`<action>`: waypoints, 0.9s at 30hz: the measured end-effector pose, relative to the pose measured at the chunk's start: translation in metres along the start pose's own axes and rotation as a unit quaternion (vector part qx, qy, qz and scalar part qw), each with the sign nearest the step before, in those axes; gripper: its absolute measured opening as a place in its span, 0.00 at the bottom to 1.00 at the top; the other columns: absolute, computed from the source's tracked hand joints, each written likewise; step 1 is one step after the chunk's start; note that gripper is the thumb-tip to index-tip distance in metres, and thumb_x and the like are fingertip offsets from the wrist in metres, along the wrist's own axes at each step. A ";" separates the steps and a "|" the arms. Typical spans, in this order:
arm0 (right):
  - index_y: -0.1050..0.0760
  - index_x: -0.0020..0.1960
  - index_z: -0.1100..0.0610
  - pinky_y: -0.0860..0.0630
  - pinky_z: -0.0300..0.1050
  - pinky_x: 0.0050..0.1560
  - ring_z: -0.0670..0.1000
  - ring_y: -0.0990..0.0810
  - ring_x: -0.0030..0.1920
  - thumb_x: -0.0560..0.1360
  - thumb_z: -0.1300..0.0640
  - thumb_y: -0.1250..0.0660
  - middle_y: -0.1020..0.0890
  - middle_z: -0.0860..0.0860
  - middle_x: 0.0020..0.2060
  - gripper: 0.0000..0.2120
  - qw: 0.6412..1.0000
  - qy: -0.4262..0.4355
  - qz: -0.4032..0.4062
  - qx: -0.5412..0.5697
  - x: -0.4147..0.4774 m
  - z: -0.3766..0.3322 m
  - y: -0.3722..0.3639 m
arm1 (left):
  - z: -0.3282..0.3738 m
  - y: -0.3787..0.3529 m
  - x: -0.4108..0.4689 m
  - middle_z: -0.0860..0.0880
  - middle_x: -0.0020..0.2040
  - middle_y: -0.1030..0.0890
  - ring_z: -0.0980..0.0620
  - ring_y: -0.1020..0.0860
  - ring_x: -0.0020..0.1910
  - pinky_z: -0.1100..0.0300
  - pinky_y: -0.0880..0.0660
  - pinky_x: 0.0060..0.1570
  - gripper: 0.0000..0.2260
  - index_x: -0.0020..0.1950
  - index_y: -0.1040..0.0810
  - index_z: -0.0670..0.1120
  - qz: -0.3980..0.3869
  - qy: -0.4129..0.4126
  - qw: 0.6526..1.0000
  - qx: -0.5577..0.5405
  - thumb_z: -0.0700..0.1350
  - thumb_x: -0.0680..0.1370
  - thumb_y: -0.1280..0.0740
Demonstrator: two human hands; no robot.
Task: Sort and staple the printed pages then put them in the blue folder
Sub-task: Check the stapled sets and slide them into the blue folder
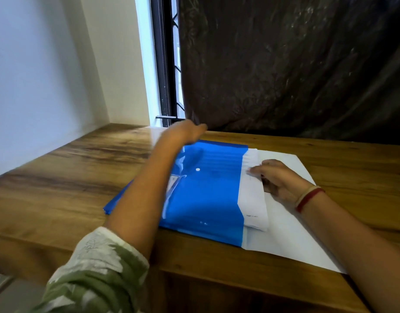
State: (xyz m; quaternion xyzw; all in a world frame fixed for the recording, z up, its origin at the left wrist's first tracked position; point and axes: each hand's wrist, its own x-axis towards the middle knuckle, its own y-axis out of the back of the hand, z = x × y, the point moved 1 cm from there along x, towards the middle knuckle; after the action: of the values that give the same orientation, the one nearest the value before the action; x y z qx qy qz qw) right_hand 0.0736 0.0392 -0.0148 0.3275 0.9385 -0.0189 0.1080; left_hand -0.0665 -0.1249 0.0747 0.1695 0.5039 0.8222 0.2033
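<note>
The blue folder lies flat on the wooden table, its white snap button facing up. A stack of printed pages sticks out of the folder's right-hand opening. My right hand rests on those pages with fingers lightly curled, fingertips at their edge. My left hand is blurred at the folder's far left corner, fingers stretched out; whether it touches the folder is unclear. My left forearm crosses over the folder's left side.
A large white sheet lies under the folder and pages on the right. A dark plastic curtain hangs behind the table, with a window strip to its left. The table's front edge is close to me.
</note>
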 end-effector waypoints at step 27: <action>0.23 0.50 0.65 0.23 0.35 0.27 0.51 0.18 0.40 0.75 0.71 0.35 0.19 0.59 0.45 0.06 0.997 0.008 0.067 0.022 -0.003 -0.005 0.007 | -0.080 -0.013 0.025 0.41 0.43 0.21 0.47 0.22 0.37 0.54 0.21 0.42 0.08 0.49 0.23 0.37 -0.158 0.114 0.978 -0.077 0.42 0.80 0.35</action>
State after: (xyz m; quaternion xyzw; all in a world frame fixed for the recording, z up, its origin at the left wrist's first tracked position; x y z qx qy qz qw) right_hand 0.0795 0.0431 -0.0088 0.3922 0.9146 -0.0297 0.0941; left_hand -0.1246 -0.1678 0.0305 -0.0235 0.4792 0.8300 0.2845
